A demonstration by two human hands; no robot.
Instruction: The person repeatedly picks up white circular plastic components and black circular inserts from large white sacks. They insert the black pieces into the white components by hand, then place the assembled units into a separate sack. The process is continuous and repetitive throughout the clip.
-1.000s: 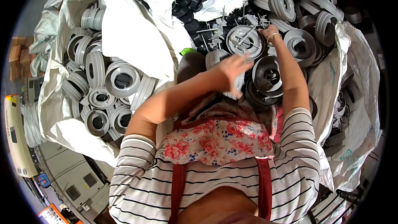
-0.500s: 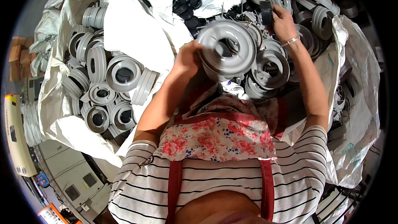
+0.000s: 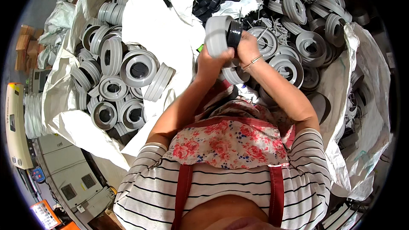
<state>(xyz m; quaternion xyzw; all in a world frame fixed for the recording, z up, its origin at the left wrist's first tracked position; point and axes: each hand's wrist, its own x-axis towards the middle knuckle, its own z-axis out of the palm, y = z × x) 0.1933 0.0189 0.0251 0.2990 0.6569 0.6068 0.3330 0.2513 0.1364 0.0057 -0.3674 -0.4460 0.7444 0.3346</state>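
Black ring (image 3: pixel 234 34) reached grey ring (image 3: pixel 216 36); machine (image 3: pixel 19 138) lettering (image 3: pixel 8 110) seems blurred.

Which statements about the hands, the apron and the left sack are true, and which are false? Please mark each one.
1. The left hand holds a grey round part. True.
2. The right hand holds a black piece at that part's right end. True.
3. The right wrist is bare. False: a bracelet is on it.
4. The apron is plain blue. False: it has a floral pattern with red flowers.
5. The white sack at left holds grey rings. True.
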